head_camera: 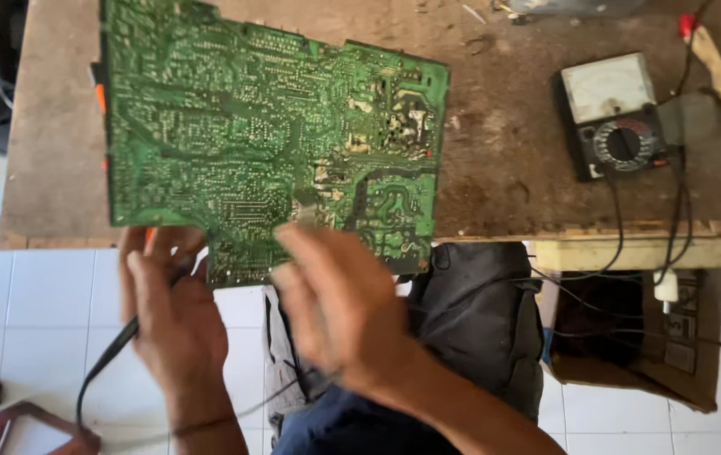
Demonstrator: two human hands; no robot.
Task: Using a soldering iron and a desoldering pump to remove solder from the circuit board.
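Head view: left hand (171,312) grips probe (128,333) and circuit board (268,143) edge overhanging bench (495,168); right hand (335,307) open

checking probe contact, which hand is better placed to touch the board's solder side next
Probably the right hand: it is raised over the board near its lower middle. The left hand grips a black probe at the board's bottom edge, seemingly steadying it.

A worn brown wooden desk (503,168) stands on a white tiled floor (40,320) in bright daylight, an open cardboard box (697,371) beneath its edge.
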